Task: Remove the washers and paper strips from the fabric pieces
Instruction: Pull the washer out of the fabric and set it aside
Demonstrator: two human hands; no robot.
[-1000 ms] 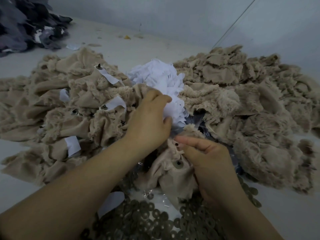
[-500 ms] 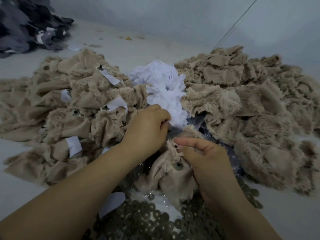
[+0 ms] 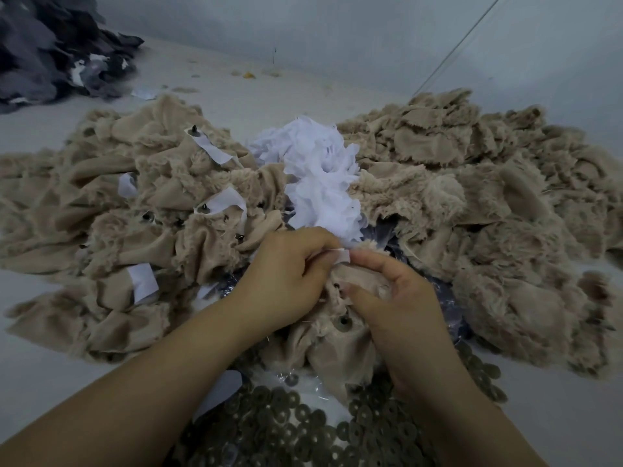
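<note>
A beige furry fabric piece [image 3: 332,345] lies bunched in front of me, with a round washer [image 3: 344,322] still on it. My left hand [image 3: 286,281] pinches a small white paper strip [image 3: 342,256] at the top of this piece. My right hand [image 3: 401,308] grips the fabric piece, its fingertip meeting the strip. Left of my hands a beige fabric pile [image 3: 135,230] carries several paper strips and dark studs. Behind my hands rises a heap of white paper strips [image 3: 317,176].
Another beige fabric pile [image 3: 488,203] spreads to the right. Loose washers [image 3: 303,429] lie heaped on clear plastic near my wrists. Dark grey fabric [image 3: 57,52] is stacked at the far left. A wall stands close behind.
My left hand has drawn back from the white paper heap toward me and now pinches a strip on the held fabric. My right hand's fingers have curled further onto that piece.
</note>
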